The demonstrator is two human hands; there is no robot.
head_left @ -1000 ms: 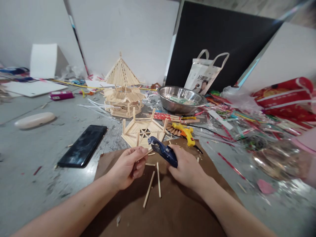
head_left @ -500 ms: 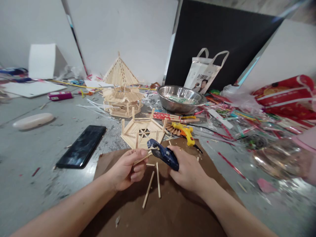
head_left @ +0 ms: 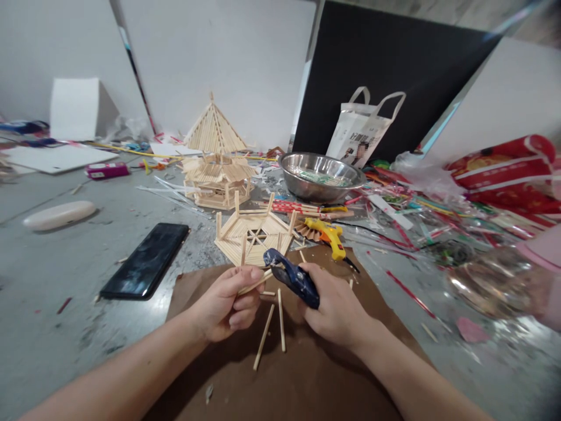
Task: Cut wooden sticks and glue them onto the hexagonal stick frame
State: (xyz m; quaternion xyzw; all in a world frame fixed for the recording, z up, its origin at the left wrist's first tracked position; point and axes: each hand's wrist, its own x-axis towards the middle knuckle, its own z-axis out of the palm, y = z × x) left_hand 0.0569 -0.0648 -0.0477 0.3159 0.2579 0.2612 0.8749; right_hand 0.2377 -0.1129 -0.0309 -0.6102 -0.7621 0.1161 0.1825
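The left hand (head_left: pixel 232 301) is closed, pinching thin pale wooden sticks (head_left: pixel 258 282) between thumb and fingers, and the right hand (head_left: pixel 335 304) is wrapped around a dark blue handheld cutting tool (head_left: pixel 294 279), whose head is at the free ends of the sticks. Whether its blades touch them, I cannot tell. Both hands are above a brown sheet (head_left: pixel 315 374) on the grey surface (head_left: pixel 65 345), where two loose sticks (head_left: pixel 281 321) lie below the held ones. Just beyond the hands sits a flat hexagonal wooden frame (head_left: pixel 232 234) with short upright posts, and behind it stands a tiered pale wooden pavilion model (head_left: pixel 215 131) with a pointed roof. A yellow glue gun (head_left: pixel 332 237) with orange parts lies to the right of the frame, near a round stainless steel bowl (head_left: pixel 302 187). A black smartphone (head_left: pixel 146 260) lies to the left of the brown sheet, with a white oval case (head_left: pixel 60 215) farther left.
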